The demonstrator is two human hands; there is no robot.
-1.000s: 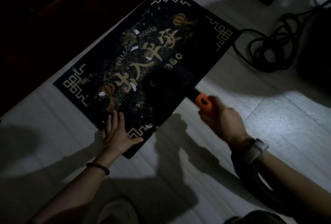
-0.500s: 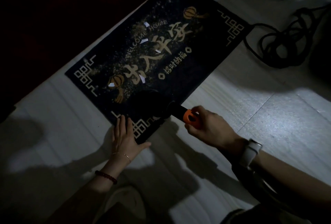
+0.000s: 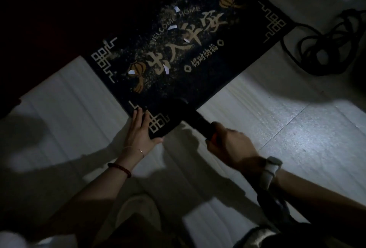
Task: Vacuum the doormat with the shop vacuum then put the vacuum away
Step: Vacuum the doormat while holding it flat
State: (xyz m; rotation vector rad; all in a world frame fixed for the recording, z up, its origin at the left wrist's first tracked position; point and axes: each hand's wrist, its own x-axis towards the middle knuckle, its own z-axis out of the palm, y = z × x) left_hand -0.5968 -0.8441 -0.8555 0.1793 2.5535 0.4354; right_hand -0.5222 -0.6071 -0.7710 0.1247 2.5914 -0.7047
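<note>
The dark doormat point(image 3: 198, 49), printed with gold characters and strewn with white paper scraps point(image 3: 172, 27), lay diagonally on the pale floor point(image 3: 277, 121). The black vacuum nozzle point(image 3: 178, 113), angled up-left, was drawn back to the mat's near corner from mid-mat. It was gripped by the right hand point(image 3: 229, 146); the left hand point(image 3: 138, 130) was pressed flat on the corner.

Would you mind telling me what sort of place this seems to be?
Probably a home entryway, dimly lit. A dark doormat printed WELCOME HOME lies on a pale tiled floor against what looks like a dark reddish door or threshold, with a coiled black cord nearby.
</note>
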